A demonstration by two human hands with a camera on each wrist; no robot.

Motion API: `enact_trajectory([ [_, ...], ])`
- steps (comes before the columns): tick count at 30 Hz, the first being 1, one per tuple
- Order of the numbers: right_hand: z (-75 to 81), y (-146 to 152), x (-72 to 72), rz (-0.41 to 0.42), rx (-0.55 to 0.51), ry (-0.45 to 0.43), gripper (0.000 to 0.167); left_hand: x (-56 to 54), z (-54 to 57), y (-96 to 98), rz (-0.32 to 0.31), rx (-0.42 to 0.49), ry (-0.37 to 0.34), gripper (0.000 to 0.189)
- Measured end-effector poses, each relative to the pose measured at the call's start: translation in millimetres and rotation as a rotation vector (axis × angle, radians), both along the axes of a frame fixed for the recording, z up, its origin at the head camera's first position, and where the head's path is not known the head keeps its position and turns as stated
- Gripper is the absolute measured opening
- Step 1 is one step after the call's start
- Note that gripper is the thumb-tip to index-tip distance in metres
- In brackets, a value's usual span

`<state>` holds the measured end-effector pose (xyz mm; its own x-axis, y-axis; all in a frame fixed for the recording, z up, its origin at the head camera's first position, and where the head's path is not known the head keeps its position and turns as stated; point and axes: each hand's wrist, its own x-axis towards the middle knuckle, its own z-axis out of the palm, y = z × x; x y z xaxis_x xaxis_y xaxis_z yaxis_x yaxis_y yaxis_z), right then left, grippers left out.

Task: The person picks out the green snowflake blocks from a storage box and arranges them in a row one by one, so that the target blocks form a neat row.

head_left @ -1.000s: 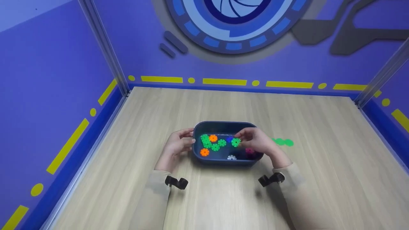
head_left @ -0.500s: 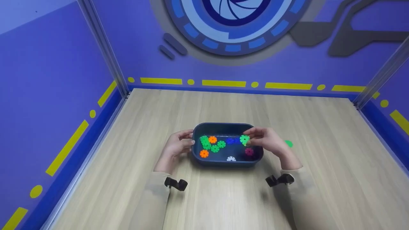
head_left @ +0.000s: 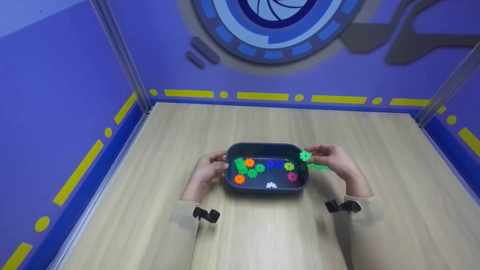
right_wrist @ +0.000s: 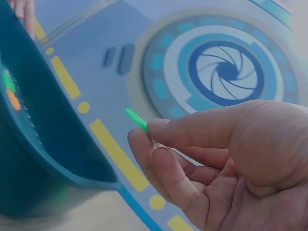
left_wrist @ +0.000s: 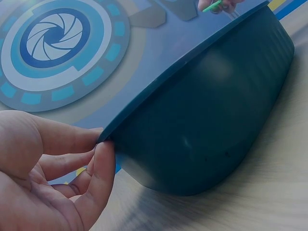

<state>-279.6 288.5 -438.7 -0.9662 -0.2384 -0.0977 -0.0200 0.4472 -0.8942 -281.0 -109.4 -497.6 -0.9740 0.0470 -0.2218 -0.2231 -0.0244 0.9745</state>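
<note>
Pinching green disc (head_left: 305, 156) near right end of dark tray (head_left: 262, 190): right hand (head_left: 335, 159); left hand (head_left: 207, 168) gripping tray's left.

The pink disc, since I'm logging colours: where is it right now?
In the head view, the pink disc lies inside the dark bin, near its right end, just below the yellow-green disc in the picture.

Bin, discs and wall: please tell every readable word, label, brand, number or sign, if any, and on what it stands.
None can be read in any view.
Back wall: only graphics, a round emblem, yellow bars and yellow dots.
Bin: none readable on the sides that show.
Green disc in the right hand, and other discs: too small to tell.
</note>
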Motion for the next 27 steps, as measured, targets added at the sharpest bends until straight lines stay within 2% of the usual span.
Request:
enact_trajectory([
  [11, 2.9, 37, 6.1, -0.031, -0.047, 0.022, 0.050, -0.4, -0.6, 0.5, -0.004, -0.006, -0.002, 0.055],
  [20, 1.1, 65, 8.7, -0.089, -0.007, 0.047, 0.052, -0.5, 1.5, 0.2, -0.008, -0.034, 0.004, 0.056],
  [27, -4.2, 85, 8.3, -0.139, 0.014, 0.029, 0.055, 0.0, 1.0, 0.7, 0.005, -0.034, -0.007, 0.054],
])
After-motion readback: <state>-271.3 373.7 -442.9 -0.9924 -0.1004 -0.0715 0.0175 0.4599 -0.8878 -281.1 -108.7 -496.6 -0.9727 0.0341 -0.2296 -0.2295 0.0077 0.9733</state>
